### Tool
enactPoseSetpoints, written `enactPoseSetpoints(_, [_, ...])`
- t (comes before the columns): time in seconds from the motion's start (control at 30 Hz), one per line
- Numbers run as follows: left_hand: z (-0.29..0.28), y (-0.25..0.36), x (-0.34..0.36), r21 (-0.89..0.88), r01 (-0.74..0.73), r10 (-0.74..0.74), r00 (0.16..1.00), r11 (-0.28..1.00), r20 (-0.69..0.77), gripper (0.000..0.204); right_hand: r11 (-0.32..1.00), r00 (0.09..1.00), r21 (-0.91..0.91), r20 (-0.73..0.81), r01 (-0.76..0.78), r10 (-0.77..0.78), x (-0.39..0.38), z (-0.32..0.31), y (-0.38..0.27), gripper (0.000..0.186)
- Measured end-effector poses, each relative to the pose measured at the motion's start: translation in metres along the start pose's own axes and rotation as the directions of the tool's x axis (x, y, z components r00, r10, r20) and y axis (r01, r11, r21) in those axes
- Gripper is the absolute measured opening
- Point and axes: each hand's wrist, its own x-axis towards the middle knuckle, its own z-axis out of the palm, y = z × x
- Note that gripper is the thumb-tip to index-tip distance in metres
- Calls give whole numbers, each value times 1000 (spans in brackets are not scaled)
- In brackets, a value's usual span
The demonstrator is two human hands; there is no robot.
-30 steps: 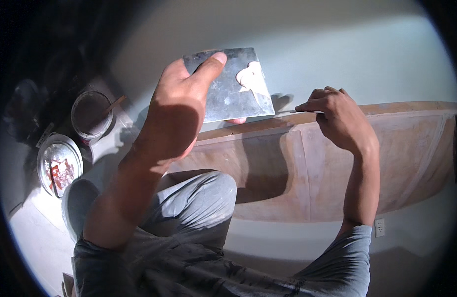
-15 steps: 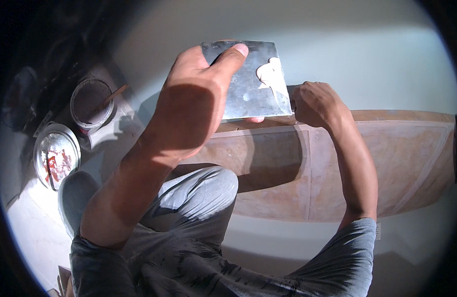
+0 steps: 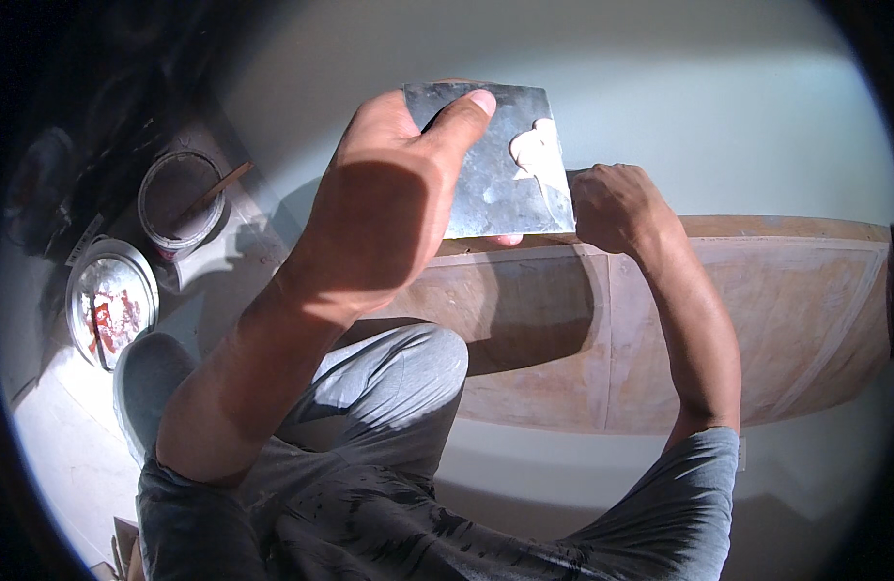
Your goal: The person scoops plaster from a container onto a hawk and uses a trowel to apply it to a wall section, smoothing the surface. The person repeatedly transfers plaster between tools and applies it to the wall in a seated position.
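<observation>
My left hand (image 3: 389, 194) grips a thin, squarish metal plate (image 3: 486, 184) by its left side, thumb on top and a fingertip showing under the lower edge. A blob of white putty (image 3: 538, 155) sits on the plate's right part, with a smear running toward the lower right corner. Right beside that edge, my right hand (image 3: 618, 206) is closed in a fist, knuckles up. A sliver of something dark shows between the fist and the plate; the rest of what it holds is hidden. Behind both hands lies the top edge of a wooden panel (image 3: 524, 397).
Pale filler lines cross the panel, which runs along a light wall (image 3: 709, 126). At the left stands a bucket (image 3: 156, 232) with a wooden stick (image 3: 217, 189) in it. A round lid (image 3: 84, 281) with red and white smears lies nearby. My bent knee (image 3: 428, 358) is close below the plate.
My left hand and the plate with the putty have shifted slightly right and down. My right hand stays closed by the plate's edge, nearly in the same place.
</observation>
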Motion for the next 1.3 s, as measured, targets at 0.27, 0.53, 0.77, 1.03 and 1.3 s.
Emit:
enactPoseSetpoints(0.27, [0, 3, 1, -68, 50, -49, 999, 996, 23, 30, 999, 999, -12, -10, 47, -47, -8, 8, 1, 18])
enactPoseSetpoints(0.53, [1, 9, -1, -237, 157, -161, 987, 959, 1, 32, 996, 995, 28, -58, 87, -85, -23, 19, 8, 18])
enactPoseSetpoints(0.77, [-3, 4, 0, -105, 77, -75, 997, 991, 30, 32, 984, 996, 166, -54, -58, 68, -40, -22, 28, 28])
enactPoseSetpoints(1.03, [-3, -1, -2, 34, 6, -7, 1000, 999, 30, 36, 999, 995, -7, -93, -35, 34, -52, 0, 18, 23])
enactPoseSetpoints(1.3, [-3, -7, 0, 13, -23, 24, 1000, 1000, -16, 40, 997, 981, 56, -190, 51, -39, -70, 16, 17, 24])
